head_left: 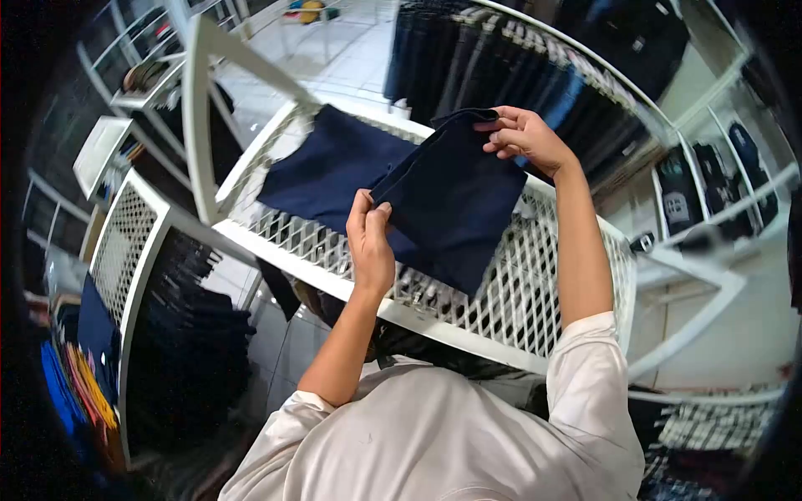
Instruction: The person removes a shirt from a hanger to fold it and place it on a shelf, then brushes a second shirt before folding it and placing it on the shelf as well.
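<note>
A pair of dark navy trousers (459,209) lies partly over a white mesh shelf, its waistband edge lifted toward me. My left hand (370,246) pinches the near end of that edge between thumb and fingers. At the far end, my right hand (530,142) grips the other corner, fingers curled round the cloth. Between the two hands the edge runs taut and slanting. The rest of the navy cloth spreads to the left across the white mesh shelf (535,288), reaching near its left end.
Dark trousers and jeans (501,75) hang on a curved rail behind the shelf. A white upright frame (199,125) rises at the shelf's left end. Stacked dark clothes (196,334) fill the lower left, with folded garments (706,188) in white compartments at right.
</note>
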Available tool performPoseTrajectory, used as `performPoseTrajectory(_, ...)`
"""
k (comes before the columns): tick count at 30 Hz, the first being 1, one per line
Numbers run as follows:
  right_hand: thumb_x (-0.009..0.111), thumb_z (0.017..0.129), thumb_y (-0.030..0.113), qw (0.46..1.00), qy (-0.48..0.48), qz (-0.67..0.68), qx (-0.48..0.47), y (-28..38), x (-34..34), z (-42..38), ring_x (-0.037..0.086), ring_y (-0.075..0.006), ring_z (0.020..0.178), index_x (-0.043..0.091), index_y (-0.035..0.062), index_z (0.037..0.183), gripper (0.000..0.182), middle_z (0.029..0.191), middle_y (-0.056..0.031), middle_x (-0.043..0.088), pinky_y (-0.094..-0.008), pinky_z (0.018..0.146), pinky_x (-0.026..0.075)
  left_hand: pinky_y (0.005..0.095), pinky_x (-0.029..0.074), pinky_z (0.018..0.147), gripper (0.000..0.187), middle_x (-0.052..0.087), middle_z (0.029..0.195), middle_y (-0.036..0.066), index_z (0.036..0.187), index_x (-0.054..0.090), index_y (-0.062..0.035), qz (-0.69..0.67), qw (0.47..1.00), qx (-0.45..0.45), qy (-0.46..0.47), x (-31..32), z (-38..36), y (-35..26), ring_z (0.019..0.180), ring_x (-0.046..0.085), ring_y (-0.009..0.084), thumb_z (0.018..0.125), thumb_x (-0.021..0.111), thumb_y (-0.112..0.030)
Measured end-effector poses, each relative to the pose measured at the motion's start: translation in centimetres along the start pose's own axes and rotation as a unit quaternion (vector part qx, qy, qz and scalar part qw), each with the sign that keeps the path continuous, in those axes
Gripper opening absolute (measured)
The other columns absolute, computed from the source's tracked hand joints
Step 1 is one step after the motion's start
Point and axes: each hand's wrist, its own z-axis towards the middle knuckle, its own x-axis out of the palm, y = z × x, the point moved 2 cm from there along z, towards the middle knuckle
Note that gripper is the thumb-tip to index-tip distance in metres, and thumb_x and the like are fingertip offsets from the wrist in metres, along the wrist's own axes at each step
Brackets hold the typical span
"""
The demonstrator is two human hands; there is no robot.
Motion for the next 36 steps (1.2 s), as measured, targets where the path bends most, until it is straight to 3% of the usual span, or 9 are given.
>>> performPoseTrajectory(4,0.071,0.094,0.021,0.995,0.007,-0.097,-0.008,0.1,6.1,8.4,0.068,-0.0118,0.080,0.071,0.0009,0.109,0.025,0.095,-0.0050,0.074,-0.0255,0.070,0.052,0.0247,0.026,0.058,0.015,0.036,0.073,-0.007,0.081,0.046,-0.0077,0.027,0.997,0.036,-0.070,-6.2,4.5,-0.2,0.066,0.030,0.0042,0.095,0.051,-0.008)
performPoseTrajectory(7,0.070,0.094,0.030,0.931,-0.088,-0.304,-0.181,0.0,10.5,14.0,0.068,-0.0271,0.087,0.069,0.0017,0.109,0.032,0.090,-0.0126,0.072,-0.0379,0.084,0.051,0.0268,0.027,0.056,0.020,0.037,0.069,-0.005,0.078,0.045,-0.0038,0.092,0.988,0.065,-0.107,-10.5,7.6,-0.4,0.064,0.032,0.0059,0.095,0.052,-0.011)
performPoseTrajectory(12,0.058,0.099,0.044,0.941,-0.105,-0.290,-0.140,-0.3,17.6,20.2,0.065,-0.0459,0.106,0.065,0.0076,0.117,0.041,0.107,-0.0264,0.070,-0.0504,0.088,0.051,0.0384,0.040,0.064,0.030,0.051,0.071,0.012,0.080,0.049,0.0030,0.379,0.903,0.092,-0.179,-15.4,10.6,-1.2,0.067,0.048,0.0234,0.096,0.056,-0.021)
performPoseTrajectory(14,0.055,0.100,0.048,0.930,-0.118,-0.323,-0.127,-1.4,19.8,21.6,0.065,-0.0469,0.102,0.064,0.0102,0.115,0.041,0.103,-0.0255,0.071,-0.0531,0.088,0.051,0.0466,0.044,0.076,0.031,0.058,0.080,0.020,0.081,0.056,0.0052,0.493,0.838,0.132,-0.193,-16.2,10.7,-1.9,0.080,0.054,0.0382,0.094,0.058,-0.023)
performPoseTrajectory(22,0.065,0.095,0.047,0.906,-0.143,-0.376,-0.127,-7.1,22.7,22.4,0.062,-0.0405,0.109,0.066,0.0072,0.113,0.044,0.109,-0.0219,0.068,-0.0479,0.094,0.048,0.0466,0.043,0.093,0.033,0.062,0.105,0.019,0.107,0.070,-0.0018,0.632,0.739,0.134,-0.194,-18.0,10.0,0.0,0.104,0.054,0.0369,0.089,0.067,-0.029)
performPoseTrajectory(28,0.073,0.090,0.042,0.905,-0.085,-0.392,-0.140,-5.5,22.4,20.6,0.057,-0.0356,0.118,0.071,0.0119,0.110,0.036,0.113,-0.0170,0.067,-0.0465,0.100,0.044,0.0441,0.040,0.092,0.037,0.060,0.109,0.016,0.107,0.069,-0.0024,0.623,0.757,0.136,-0.140,-17.8,8.9,-0.3,0.106,0.052,0.0342,0.085,0.077,-0.031)
performPoseTrajectory(31,0.069,0.094,0.028,0.961,-0.085,-0.227,-0.134,-4.3,22.3,19.6,0.066,-0.0435,0.098,0.060,0.0052,0.110,0.029,0.102,-0.0216,0.069,-0.0482,0.083,0.050,0.0458,0.038,0.094,0.029,0.061,0.109,0.016,0.106,0.067,-0.0028,0.606,0.777,0.119,-0.121,-18.1,9.2,-0.6,0.108,0.052,0.0345,0.086,0.075,-0.023)
performPoseTrajectory(33,0.065,0.097,0.022,0.933,-0.145,-0.177,-0.276,-2.9,21.5,17.8,0.066,-0.0469,0.095,0.054,0.0029,0.111,0.026,0.097,-0.0251,0.068,-0.0473,0.077,0.050,0.0463,0.038,0.094,0.027,0.061,0.107,0.017,0.109,0.063,-0.0031,0.612,0.773,0.141,-0.089,-18.1,9.3,-0.4,0.108,0.052,0.0346,0.088,0.071,-0.017)
performPoseTrajectory(36,0.064,0.099,0.022,0.912,-0.202,-0.161,-0.318,0.6,18.2,13.2,0.067,-0.0415,0.089,0.053,0.0010,0.113,0.027,0.093,-0.0233,0.066,-0.0429,0.077,0.050,0.0418,0.045,0.088,0.023,0.063,0.093,0.019,0.112,0.056,-0.0013,0.468,0.875,0.094,-0.079,-17.1,9.9,-2.3,0.092,0.061,0.0381,0.091,0.065,-0.006)
